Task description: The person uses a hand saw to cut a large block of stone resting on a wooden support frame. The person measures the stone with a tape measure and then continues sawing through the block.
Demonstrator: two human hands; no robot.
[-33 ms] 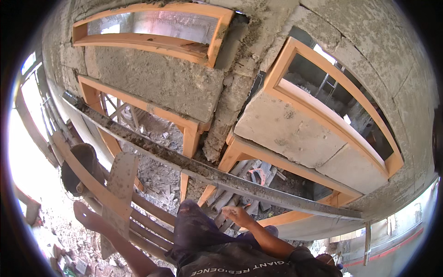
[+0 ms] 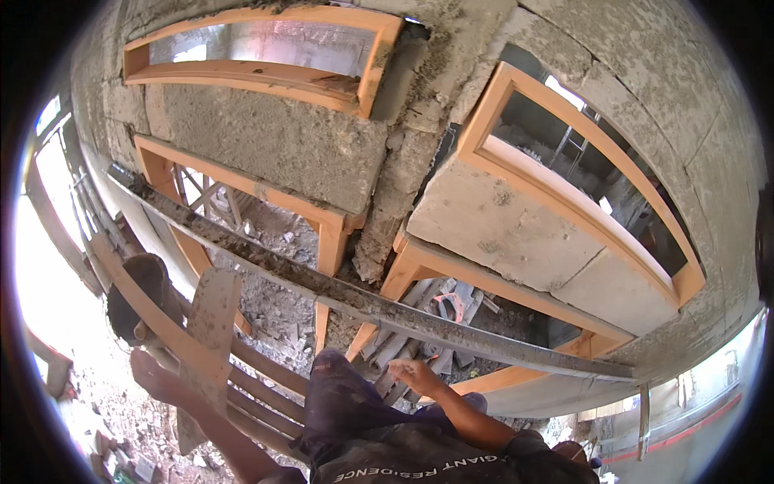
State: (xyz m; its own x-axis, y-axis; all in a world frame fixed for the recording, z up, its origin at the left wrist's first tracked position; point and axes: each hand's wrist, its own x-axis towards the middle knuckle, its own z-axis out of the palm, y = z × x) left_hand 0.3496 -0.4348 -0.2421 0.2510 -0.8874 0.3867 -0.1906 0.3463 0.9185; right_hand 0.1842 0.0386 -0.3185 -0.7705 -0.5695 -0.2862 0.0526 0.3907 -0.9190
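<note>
My left hand [image 2: 156, 379] is out over the wooden boards at lower left, below a dark bucket [image 2: 137, 302]; its fingers look extended and slightly blurred, with nothing visible in them. A short, mortar-spotted board [image 2: 213, 310] lies beside that wrist, across a long plank [image 2: 153, 310]. My right hand [image 2: 414, 376] hangs in front of my thigh. Its fingers are curled in, and what they hold, if anything, is hidden. Beyond both hands runs a long mortar-covered bar [image 2: 355, 300], crossing in front of the wall openings.
A rough cement wall [image 2: 266, 129] stands ahead. Orange-brown wooden frames [image 2: 355, 219] line its openings. Through the lower right opening appear stacked timber pieces [image 2: 399, 343] and an orange-handled saw [image 2: 448, 306]. Wooden slats [image 2: 266, 399] lie beside my legs, above rubble [image 2: 121, 419].
My left hand has shifted very slightly and looks more blurred. The whole view has moved a little; my right hand stays in nearly the same place.
</note>
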